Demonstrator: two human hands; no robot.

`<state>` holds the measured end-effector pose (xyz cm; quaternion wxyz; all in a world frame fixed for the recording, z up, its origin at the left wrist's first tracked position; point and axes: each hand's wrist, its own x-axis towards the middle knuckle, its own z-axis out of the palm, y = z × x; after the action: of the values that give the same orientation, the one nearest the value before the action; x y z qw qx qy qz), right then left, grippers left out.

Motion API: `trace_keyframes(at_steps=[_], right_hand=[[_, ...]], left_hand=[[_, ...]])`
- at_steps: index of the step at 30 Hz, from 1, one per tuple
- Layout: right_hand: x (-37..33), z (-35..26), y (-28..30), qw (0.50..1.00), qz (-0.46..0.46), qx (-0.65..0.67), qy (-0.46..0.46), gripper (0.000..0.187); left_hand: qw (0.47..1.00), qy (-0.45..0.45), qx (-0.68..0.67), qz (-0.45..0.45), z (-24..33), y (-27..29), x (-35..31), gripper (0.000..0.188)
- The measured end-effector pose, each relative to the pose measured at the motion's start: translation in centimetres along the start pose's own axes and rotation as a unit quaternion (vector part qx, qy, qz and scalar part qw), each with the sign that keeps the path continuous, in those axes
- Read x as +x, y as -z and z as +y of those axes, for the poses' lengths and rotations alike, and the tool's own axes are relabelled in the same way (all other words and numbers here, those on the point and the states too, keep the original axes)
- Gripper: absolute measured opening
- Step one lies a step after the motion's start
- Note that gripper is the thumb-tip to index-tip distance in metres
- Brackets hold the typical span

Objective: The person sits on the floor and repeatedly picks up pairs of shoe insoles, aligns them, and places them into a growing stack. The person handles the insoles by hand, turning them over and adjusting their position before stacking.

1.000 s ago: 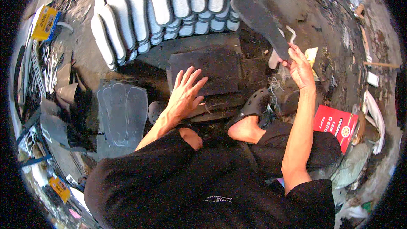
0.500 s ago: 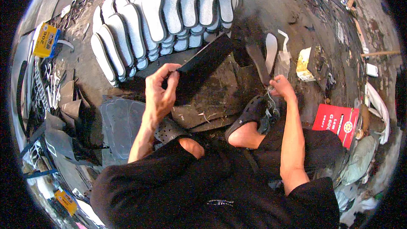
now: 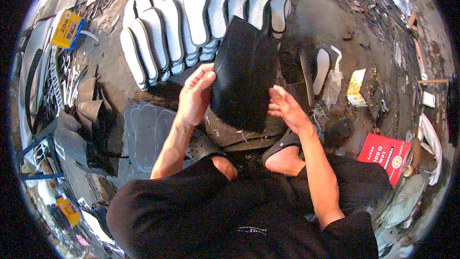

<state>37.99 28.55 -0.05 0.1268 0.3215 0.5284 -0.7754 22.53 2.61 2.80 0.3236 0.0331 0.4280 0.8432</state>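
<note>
A black flexible sheet [image 3: 244, 76] is raised in front of me with its broad face showing; faint pale lines run across it. My left hand [image 3: 194, 96] grips its left edge between thumb and fingers. At the opposite edge is my right hand [image 3: 291, 110], its fingers stretched and apart; whether they touch the sheet I cannot tell. Behind the sheet's top stand rows of stacked white insoles [image 3: 195, 14] with dark edges. Below my left hand lies another dark sheet [image 3: 146, 132] bearing drawn sole outlines.
Right of the sheet, a single white insole [image 3: 321, 71] lies beside a dark strip [image 3: 306, 79] and a clear plastic piece [image 3: 333, 88]. A red box [image 3: 385, 156] sits at my right. Dark offcuts [image 3: 79, 139] and a yellow-blue box [image 3: 67, 29] are at the left.
The black sheet has turned from nearly edge-on to face me. My right hand has left the strip and tangled threads on the right, moved left to the sheet and opened.
</note>
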Motion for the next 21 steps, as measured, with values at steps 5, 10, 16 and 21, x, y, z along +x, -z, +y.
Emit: trace_keyframes(at_steps=[5, 10, 16, 21], right_hand=[[3.1, 2.1, 2.9, 0.992, -0.024, -0.081, 0.098, 0.055], [3.9, 6.0, 5.7, 0.914, 0.093, -0.393, 0.03, 0.079], [4.0, 6.5, 6.0, 0.926, 0.112, -0.356, 0.053, 0.05], [3.1, 5.2, 4.6, 0.936, 0.097, -0.336, 0.031, 0.056]], left_hand=[[0.986, 0.083, 0.125, 0.068, -10.1, 4.8, -3.2, 0.037], [0.968, 0.139, 0.188, 0.094, -13.6, 4.2, -5.4, 0.072], [0.963, 0.171, 0.187, 0.096, -12.9, 4.2, -4.8, 0.064], [0.958, 0.142, 0.221, 0.111, -12.7, 3.9, -5.0, 0.063]])
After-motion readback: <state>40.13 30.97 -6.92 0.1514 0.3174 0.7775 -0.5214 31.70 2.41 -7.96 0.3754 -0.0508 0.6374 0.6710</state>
